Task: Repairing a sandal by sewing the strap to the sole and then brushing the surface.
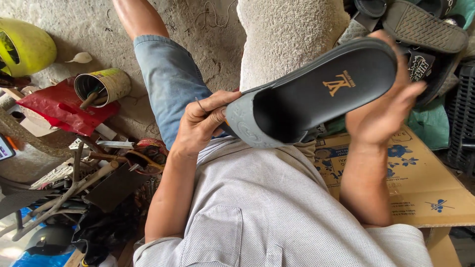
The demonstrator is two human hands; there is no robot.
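The person holds a dark grey slide sandal (316, 94) in the air above the lap, with its footbed turned to the camera. The right hand (383, 106) supports the heel end from behind, with the fingers wrapped around its edge. The left hand (200, 123) is at the toe strap and pinches a thin curved needle (200, 105) between thumb and fingers. On the floor to the left lies a tin can (104, 85) on a red bag (59, 109), and a flat cardboard box (420, 178) lies to the right.
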